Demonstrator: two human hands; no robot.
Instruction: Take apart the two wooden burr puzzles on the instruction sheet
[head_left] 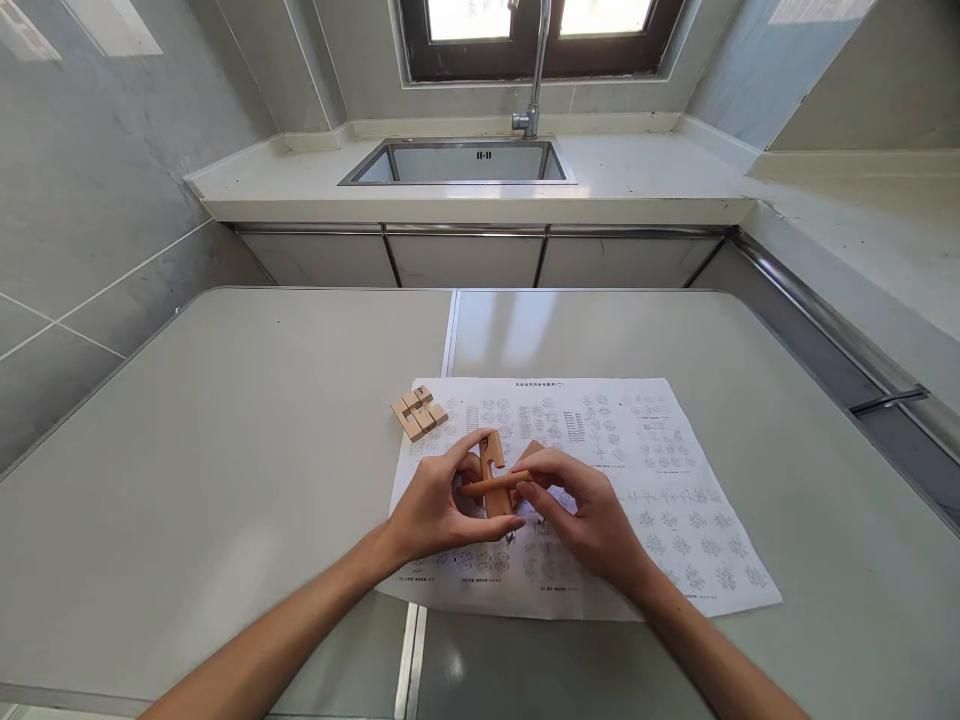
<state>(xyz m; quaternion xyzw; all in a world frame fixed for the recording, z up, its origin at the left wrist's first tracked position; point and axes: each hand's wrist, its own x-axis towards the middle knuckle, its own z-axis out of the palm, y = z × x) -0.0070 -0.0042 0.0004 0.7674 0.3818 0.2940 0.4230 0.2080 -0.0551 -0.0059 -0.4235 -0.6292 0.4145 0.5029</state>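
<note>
My left hand [439, 505] gripped a cluster of light-brown notched wooden puzzle pieces [493, 478], thumb curled under and fingers wrapped round the left side. An upright notched piece stuck up at 12 o'clock from that grip. My right hand [589, 515] pinched the right end of a slim wooden bar [499, 486] that lay crosswise through the cluster, thumb and forefinger closed on it, other fingers loosely curled. Both hands met over the middle of a white printed instruction sheet [675, 480] covered in small diagram rows, the puzzle cluster held just above the paper; I could not tell whether it touched the sheet.

At 11 o'clock from my hands, near the sheet's top-left corner, lay a small flat group of pale wooden puzzle blocks [418, 411], side by side and overlapping the paper edge, apart from both hands. The sheet lay on a pale grey folding table [225, 450] with a centre seam running from 12 to 6 o'clock.

Beyond the table at 12 o'clock stood a cream countertop [637, 180] with a recessed stainless steel sink [457, 163] and a chrome gooseneck tap [536, 70] behind it, under a dark-framed window [540, 60]. Grey cabinet fronts [465, 258] ran below the counter. Grey tiled wall [90, 180] filled 9 o'clock; the counter continued along 3 o'clock.
</note>
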